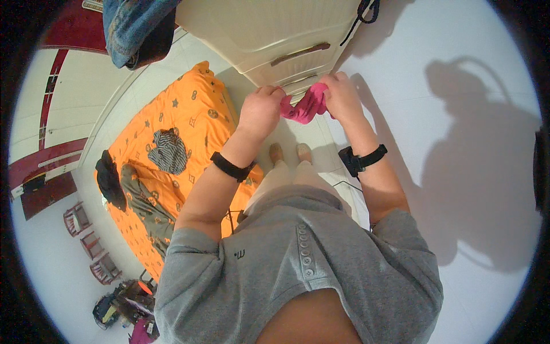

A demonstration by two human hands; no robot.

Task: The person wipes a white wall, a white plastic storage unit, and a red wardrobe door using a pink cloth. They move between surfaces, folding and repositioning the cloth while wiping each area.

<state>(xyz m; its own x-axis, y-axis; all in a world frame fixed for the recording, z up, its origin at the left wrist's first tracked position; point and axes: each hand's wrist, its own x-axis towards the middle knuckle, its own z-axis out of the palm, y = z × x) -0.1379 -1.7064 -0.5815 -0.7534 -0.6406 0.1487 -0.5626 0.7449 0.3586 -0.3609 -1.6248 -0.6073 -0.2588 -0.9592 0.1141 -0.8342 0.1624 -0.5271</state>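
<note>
A small pink cloth item (303,108) with dark marks sags between my two hands; its folds hide what kind of garment it is. My left hand (263,108) grips its left end, and my right hand (341,96) pinches the opposite end. Both hands are raised in front of me, above the floor, near the lower front of a cream cabinet (245,34) with a brown handle (300,53). Each wrist wears a black strap. The fingertips are partly hidden behind the hands and cloth.
Left of me is a bed with an orange patterned cover (172,107). On it lie a striped garment (169,150), olive trousers (148,206) and a black garment (110,180). Denim (135,30) hangs at the top left. A white wall (404,129) stands close on the right.
</note>
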